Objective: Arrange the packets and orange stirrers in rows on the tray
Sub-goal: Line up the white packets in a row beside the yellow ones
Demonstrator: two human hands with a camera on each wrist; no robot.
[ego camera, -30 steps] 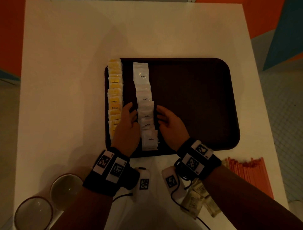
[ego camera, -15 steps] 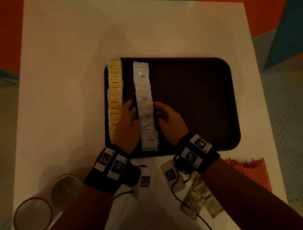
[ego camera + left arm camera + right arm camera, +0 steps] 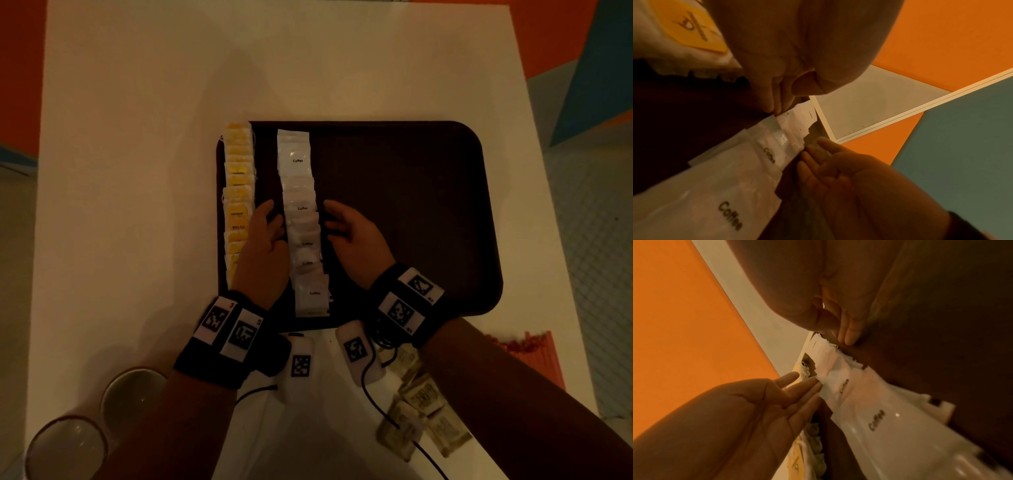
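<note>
A dark brown tray [image 3: 411, 212] holds a row of yellow packets [image 3: 238, 192] along its left edge and a row of overlapping white coffee packets [image 3: 301, 219] beside it. My left hand [image 3: 270, 226] lies flat against the left side of the white row, fingers straight. My right hand [image 3: 337, 222] lies against its right side, fingers straight. The wrist views show the white coffee packets [image 3: 768, 155] [image 3: 840, 382] between the two hands, fingertips touching the packet edges. Orange stirrers [image 3: 524, 356] lie on the table right of my right forearm.
Loose beige packets [image 3: 418, 421] lie on the white table [image 3: 137, 171] below the tray, near two white sensor boxes [image 3: 301, 366] with cables. Two glass cups [image 3: 130, 394] stand at the front left. The tray's right half is bare.
Both hands have slid a little farther up along the sides of the white coffee row, still flanking it.
</note>
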